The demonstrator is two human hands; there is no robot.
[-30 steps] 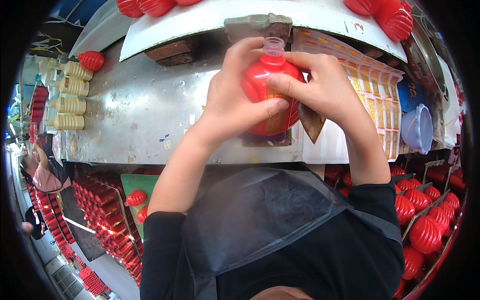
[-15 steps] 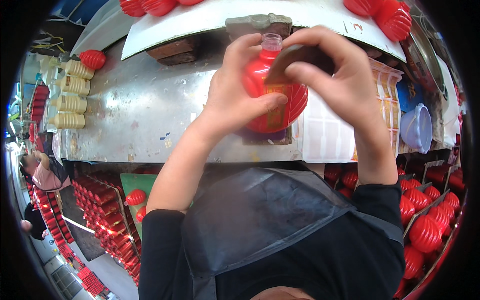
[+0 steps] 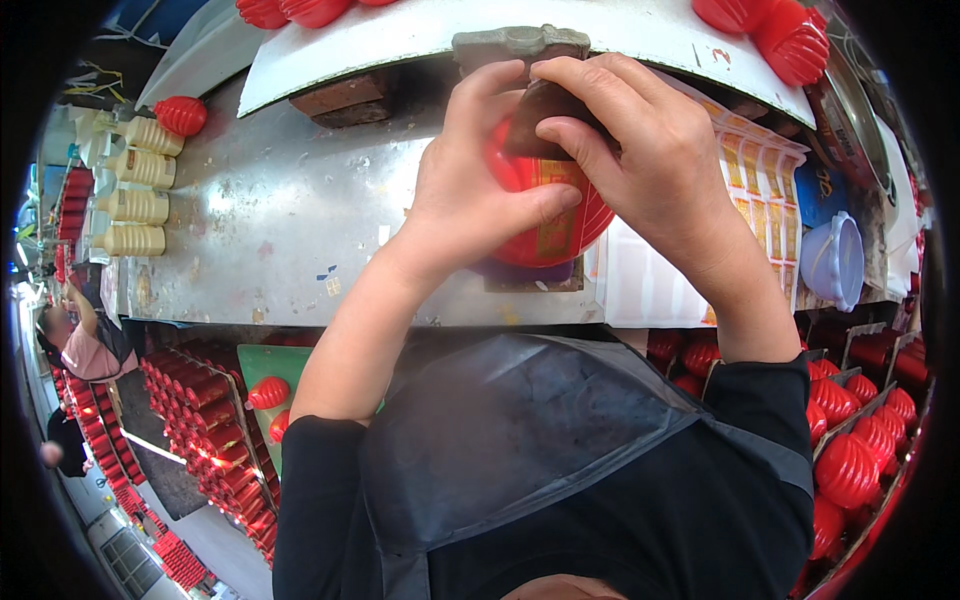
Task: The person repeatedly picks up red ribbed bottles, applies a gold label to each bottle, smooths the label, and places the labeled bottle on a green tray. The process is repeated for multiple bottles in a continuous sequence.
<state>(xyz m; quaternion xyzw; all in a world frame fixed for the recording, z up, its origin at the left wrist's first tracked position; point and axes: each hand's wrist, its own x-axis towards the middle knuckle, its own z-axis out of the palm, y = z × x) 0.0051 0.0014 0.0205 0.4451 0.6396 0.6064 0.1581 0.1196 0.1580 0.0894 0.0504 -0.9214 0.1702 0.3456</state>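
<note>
In the middle of the metal workbench stands a round red ribbed bottle (image 3: 520, 242) with a gold-patterned label (image 3: 556, 232) on its near side. My left hand (image 3: 462, 190) wraps its left side, the thumb lying across the label. A dark brown flat pad (image 3: 552, 112) is pinched between the thumb and fingers of my right hand (image 3: 645, 135), over the upper part of the bottle. The bottle's neck is hidden behind the right hand and pad. Beneath the bottle shows a dark support (image 3: 535, 280).
A sheet of gold labels (image 3: 755, 175) lies to the right, near a lavender bucket (image 3: 833, 260). Cream-coloured bottles (image 3: 145, 205) line the left end. A white board (image 3: 400, 50) crosses the back, above bricks (image 3: 345, 95). Racks of red bottles (image 3: 850, 465) stand below; another person (image 3: 85, 345) is far left.
My right hand has moved left and inward, bringing the brown pad across the bottle's upper front and covering its clear neck. The left hand stays round the bottle.
</note>
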